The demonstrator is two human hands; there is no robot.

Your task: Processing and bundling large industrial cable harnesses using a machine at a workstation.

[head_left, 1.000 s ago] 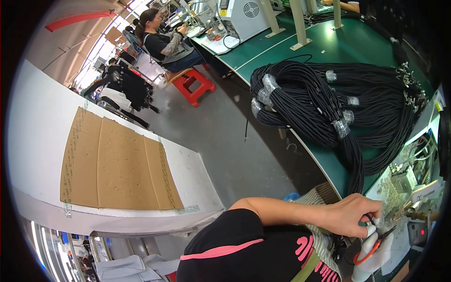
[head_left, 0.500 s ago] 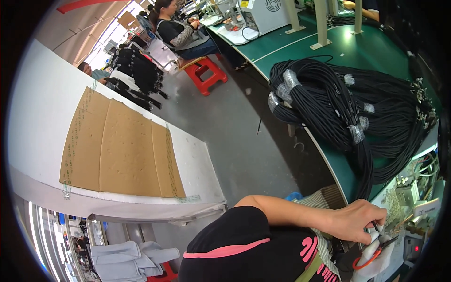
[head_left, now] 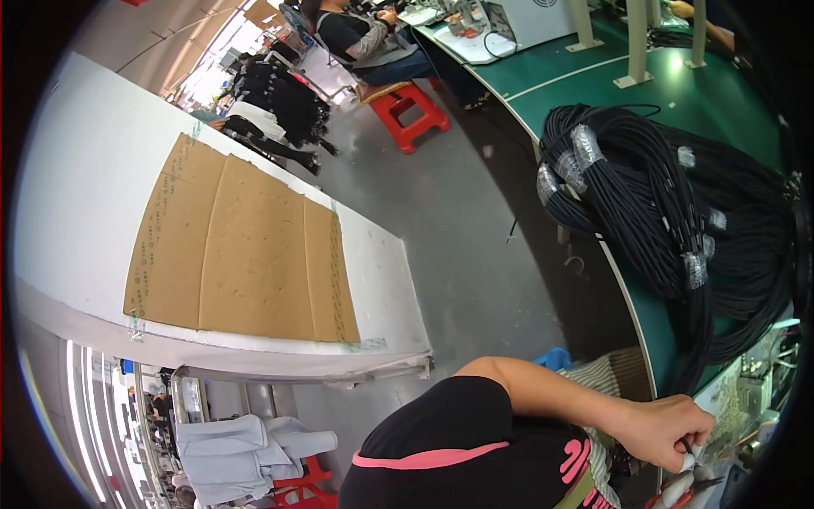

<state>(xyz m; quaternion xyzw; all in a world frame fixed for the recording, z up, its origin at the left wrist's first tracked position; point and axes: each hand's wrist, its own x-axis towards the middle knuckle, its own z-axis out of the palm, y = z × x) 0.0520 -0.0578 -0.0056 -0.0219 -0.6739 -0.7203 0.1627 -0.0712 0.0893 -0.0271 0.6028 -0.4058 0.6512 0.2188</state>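
At the lower right edge, the left hand [head_left: 666, 431] has its thumb and forefinger drawn narrow on a dark thin piece [head_left: 685, 444], perhaps a cable end, though it is too small to be sure. Just below, the right hand [head_left: 677, 488], in white covering, is cut off by the frame; a red-handled hand tool [head_left: 683, 498] lies at it, and I cannot tell how firmly its fingers close. Judging by this, work on the dark piece is under way and not finished, with both hands close together over it.

Just beyond the left hand, small pale bits [head_left: 727, 407] are strewn near a crowded area of equipment. Farther out, a big heap of black cables [head_left: 623, 208] lies on the green bench [head_left: 543, 85], gathered by clear wraps [head_left: 587, 147]. That heap is untouched; whether it is done or waiting, the view does not show. Well apart, across the floor, stands a red stool [head_left: 407, 119] with a co-worker [head_left: 349, 38] seated on it
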